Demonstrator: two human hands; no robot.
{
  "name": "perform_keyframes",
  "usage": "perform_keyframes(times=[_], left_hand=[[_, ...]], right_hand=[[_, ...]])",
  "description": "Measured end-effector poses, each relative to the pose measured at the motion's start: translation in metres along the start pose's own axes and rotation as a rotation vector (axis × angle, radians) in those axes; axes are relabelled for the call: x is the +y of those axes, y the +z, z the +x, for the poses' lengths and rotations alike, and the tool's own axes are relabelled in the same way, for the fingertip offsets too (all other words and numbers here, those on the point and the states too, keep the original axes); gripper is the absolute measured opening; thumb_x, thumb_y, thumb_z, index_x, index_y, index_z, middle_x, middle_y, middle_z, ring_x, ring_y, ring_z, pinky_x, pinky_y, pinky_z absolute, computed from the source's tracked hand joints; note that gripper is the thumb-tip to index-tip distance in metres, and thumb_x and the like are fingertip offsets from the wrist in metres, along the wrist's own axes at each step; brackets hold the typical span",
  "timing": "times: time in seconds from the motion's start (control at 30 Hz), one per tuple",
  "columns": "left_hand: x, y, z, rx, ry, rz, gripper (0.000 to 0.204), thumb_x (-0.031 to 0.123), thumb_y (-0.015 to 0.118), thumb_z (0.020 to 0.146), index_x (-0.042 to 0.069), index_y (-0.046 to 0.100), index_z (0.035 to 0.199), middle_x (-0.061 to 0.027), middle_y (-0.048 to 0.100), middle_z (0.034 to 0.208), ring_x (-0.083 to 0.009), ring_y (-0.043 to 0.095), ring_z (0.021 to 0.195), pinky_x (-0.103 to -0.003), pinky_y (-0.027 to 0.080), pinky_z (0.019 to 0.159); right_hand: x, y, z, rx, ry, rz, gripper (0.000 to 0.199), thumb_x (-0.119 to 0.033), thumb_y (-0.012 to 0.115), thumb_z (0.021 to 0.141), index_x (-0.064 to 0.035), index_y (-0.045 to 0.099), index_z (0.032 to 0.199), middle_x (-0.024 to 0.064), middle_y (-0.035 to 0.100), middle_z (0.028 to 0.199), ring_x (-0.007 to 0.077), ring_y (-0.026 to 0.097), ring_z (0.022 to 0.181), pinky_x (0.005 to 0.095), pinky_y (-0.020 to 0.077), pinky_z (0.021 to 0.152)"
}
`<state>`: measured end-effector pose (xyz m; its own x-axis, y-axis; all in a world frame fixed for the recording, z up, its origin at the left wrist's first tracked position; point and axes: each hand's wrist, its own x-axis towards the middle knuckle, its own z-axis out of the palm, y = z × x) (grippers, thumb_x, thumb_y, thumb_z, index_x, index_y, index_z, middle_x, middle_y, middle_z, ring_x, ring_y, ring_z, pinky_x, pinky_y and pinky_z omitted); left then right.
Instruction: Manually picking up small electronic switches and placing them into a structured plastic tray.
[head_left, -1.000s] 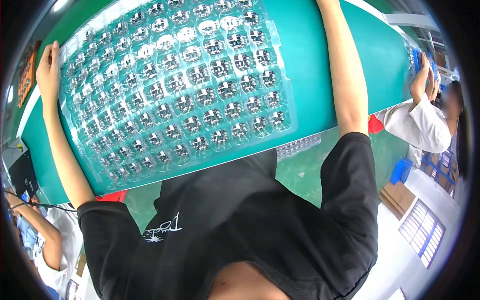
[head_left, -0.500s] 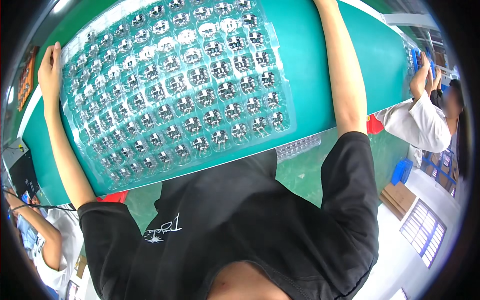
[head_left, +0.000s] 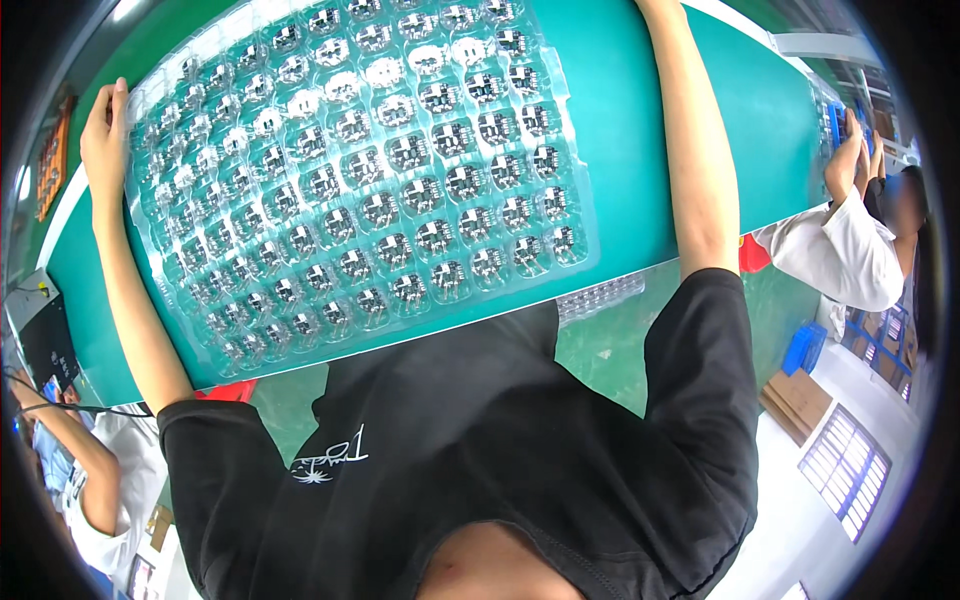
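Left hand [head_left: 105, 140] at the left margin of a clear plastic blister tray [head_left: 578, 190]: its fingers [head_left: 120, 98] are bent beside the upper left part of the rim; whether they grip it cannot be told. Right hand: beyond the upper edge of the view, so the state of its fingers cannot be told; the right forearm [head_left: 698, 150] extends over the tabletop, to the right of the tray and apart from it.

The tray lies on the green tabletop [head_left: 625, 170], its long lower side near the front edge. Its pockets, in curving rows, seat small round circuit boards [head_left: 464, 182] with black and silvery parts; several near the top are washed out by glare.

Below the front edge, a 2nd pocketed tray [head_left: 605, 293] shows in part above the green floor [head_left: 610, 350]. A black short-sleeved shirt [head_left: 490, 440] with a white chest print fills the lower centre. Periphery: 1 black box [head_left: 48, 345] at left; 1 co-worker's white sleeve [head_left: 845, 260] and a blue bin [head_left: 803, 347] at right.
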<state>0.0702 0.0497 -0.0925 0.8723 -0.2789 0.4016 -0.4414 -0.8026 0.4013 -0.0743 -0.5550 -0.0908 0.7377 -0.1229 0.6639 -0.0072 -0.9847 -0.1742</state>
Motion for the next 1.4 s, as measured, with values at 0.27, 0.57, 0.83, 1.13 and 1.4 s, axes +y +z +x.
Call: perform_keyframes(times=[0.27,0.57,0.83,1.13,1.4], left_hand=[[-0.01,-0.006,-0.003,0.006,-0.025,0.02,0.045,0.049,0.054,0.106,0.006,0.065,0.113,-0.0102,0.056,0.08,-0.0158,0.048,0.073,-0.029,0.044,0.074],[-0.003,-0.009,-0.003,-0.047,-0.061,0.051,0.048,0.05,0.054,0.106,0.005,0.066,0.117,-0.0117,0.061,0.088,-0.0166,0.053,0.079,-0.029,0.045,0.079],[-0.007,-0.006,-0.004,0.022,-0.011,0.044,0.046,0.051,0.053,0.106,0.008,0.066,0.114,-0.0106,0.06,0.081,-0.0172,0.052,0.074,-0.03,0.045,0.075],[-0.006,-0.009,-0.005,-0.019,-0.053,0.053,0.047,0.052,0.053,0.105,0.008,0.067,0.115,-0.0105,0.062,0.082,-0.0178,0.054,0.074,-0.03,0.046,0.076],[-0.007,-0.008,-0.007,0.01,-0.04,0.049,0.048,0.053,0.052,0.105,0.009,0.067,0.116,-0.0115,0.063,0.084,-0.0184,0.055,0.077,-0.031,0.047,0.077]], right_hand=[[-0.019,0.002,0.005,-0.025,0.0,0.079,0.015,-0.015,0.065,0.087,-0.0048,0.074,0.092,0.016,0.067,0.096,0.0375,0.065,0.096,0.0452,0.0515,0.087],[-0.014,0.001,0.003,0.015,-0.022,0.016,0.014,-0.014,0.065,0.087,-0.0042,0.074,0.092,0.0168,0.067,0.1,0.0377,0.063,0.101,0.0453,0.0508,0.09],[-0.015,0.002,0.003,0.033,0.008,0.001,0.015,-0.013,0.065,0.087,-0.0036,0.074,0.095,0.0191,0.066,0.103,0.0388,0.062,0.101,0.0457,0.0508,0.091],[-0.014,0.007,0.002,-0.047,0.007,0.02,0.017,-0.014,0.064,0.088,-0.0037,0.074,0.097,0.0188,0.066,0.101,0.0391,0.063,0.102,0.0465,0.051,0.091],[-0.015,0.009,0.003,-0.042,-0.034,0.054,0.016,-0.014,0.064,0.088,-0.0034,0.074,0.096,0.0182,0.065,0.099,0.0386,0.063,0.101,0.0453,0.0511,0.09]])
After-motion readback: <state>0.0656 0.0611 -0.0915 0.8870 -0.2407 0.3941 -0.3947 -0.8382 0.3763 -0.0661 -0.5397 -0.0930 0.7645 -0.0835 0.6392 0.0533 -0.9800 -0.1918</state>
